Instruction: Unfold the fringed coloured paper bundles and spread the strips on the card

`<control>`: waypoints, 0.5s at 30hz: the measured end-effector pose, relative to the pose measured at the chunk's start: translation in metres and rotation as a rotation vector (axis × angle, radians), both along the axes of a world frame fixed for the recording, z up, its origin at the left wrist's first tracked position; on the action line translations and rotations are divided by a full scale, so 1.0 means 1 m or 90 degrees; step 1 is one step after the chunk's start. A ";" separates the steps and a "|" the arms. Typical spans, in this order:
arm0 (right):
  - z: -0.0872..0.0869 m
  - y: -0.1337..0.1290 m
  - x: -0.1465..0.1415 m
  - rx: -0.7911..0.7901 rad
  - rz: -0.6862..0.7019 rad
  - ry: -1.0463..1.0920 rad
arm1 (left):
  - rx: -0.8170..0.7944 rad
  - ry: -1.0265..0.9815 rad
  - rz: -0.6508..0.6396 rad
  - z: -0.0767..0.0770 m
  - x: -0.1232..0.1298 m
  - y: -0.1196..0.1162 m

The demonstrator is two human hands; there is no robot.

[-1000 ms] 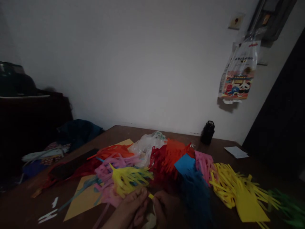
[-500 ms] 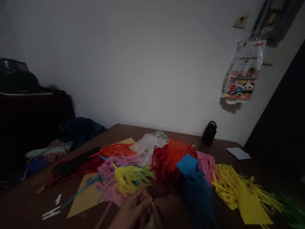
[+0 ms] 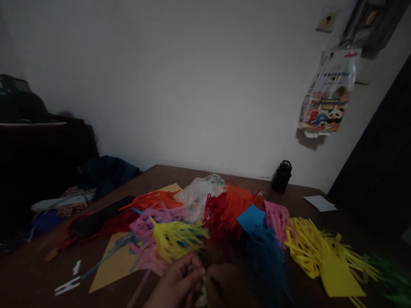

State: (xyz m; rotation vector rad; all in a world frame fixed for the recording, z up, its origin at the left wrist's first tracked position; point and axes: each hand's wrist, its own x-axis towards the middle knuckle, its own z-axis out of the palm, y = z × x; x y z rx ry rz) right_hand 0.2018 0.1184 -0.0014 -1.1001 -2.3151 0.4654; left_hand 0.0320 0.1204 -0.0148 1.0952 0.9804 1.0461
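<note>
At the bottom centre, my left hand is closed in a pinch, its fingertips touching those of my right hand, which is dark and also pinched. What sits between the fingertips is too small and dim to name; a pale bit shows just below them. Directly behind my left hand lies a yellow fringed strip bundle over pink strips. To the right of my right hand are blue fringed paper and, farther back, red strips and orange fringed paper.
Yellow fringed paper and green strips lie at right. Behind are a clear plastic bag, a black lantern-like object and white paper. An orange-yellow sheet and white pieces lie at left.
The view has shifted slightly. Both hands stay together at the bottom centre, their fingertips now closer, and the yellow bit between them no longer shows.
</note>
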 end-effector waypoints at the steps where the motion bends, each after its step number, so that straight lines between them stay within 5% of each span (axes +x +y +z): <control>1: 0.001 -0.001 0.001 -0.004 -0.002 0.000 | -0.005 -0.006 0.005 0.000 0.001 0.000; 15: 0.006 -0.006 0.002 -0.019 0.002 0.000 | 0.006 0.035 -0.002 0.001 -0.002 -0.003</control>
